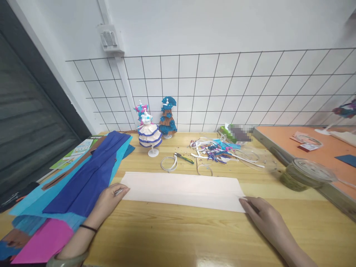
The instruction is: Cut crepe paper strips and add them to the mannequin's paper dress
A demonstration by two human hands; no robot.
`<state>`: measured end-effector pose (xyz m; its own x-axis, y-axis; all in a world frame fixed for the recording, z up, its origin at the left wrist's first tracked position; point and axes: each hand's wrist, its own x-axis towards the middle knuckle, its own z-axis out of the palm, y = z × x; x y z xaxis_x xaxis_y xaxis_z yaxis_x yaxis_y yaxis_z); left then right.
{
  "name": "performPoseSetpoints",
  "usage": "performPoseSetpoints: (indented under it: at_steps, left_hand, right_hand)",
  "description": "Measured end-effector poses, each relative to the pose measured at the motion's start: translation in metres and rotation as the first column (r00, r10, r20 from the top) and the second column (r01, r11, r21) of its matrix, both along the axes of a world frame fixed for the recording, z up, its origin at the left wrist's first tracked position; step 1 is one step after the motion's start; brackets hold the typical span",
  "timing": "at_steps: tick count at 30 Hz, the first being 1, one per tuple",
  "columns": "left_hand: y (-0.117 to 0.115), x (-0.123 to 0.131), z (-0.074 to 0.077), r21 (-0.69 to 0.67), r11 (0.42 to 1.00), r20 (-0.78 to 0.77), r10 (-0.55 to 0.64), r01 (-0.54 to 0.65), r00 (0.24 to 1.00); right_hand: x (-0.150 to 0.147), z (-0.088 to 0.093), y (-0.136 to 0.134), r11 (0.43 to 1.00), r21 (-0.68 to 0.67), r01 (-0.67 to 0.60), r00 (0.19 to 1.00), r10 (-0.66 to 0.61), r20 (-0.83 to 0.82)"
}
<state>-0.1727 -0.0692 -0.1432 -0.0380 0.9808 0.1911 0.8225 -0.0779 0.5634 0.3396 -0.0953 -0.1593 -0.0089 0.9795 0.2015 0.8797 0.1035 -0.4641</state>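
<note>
A long strip of pale pink paper (183, 190) lies across the wooden table in front of me, its long side running left to right. My left hand (112, 196) pinches the strip's left end between thumb and fingers. At the opposite end my right hand (260, 209) is closed on the lower right corner. Just beyond the paper are a yellow and black utility knife (184, 158) and a coil of white tape or ribbon (169, 163).
Blue sheets (91, 174) and a pink sheet (46, 241) are layered at the left. Small dress-form figures in paper skirts (150, 135) stand at the back. Colourful paper scraps (217, 150) lie behind the strip. A round clear container (303, 174) sits at the right by an orange table (314, 148).
</note>
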Motion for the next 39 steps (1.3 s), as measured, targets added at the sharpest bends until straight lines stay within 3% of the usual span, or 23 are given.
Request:
performPoseSetpoints:
  at_steps: [17, 39]
  left_hand:
    - [-0.0001, -0.0006, -0.0015, 0.000, 1.000, 0.025, 0.002, -0.002, 1.000]
    - [0.0020, -0.0012, -0.0005, 0.012, 1.000, 0.022, 0.004, -0.005, 1.000]
  right_hand:
    - [-0.0014, 0.0018, -0.0006, 0.998, 0.056, 0.001, 0.999, -0.003, 0.037]
    - [0.0002, -0.0013, -0.0007, 0.999, 0.032, -0.010, 1.000, 0.010, 0.022]
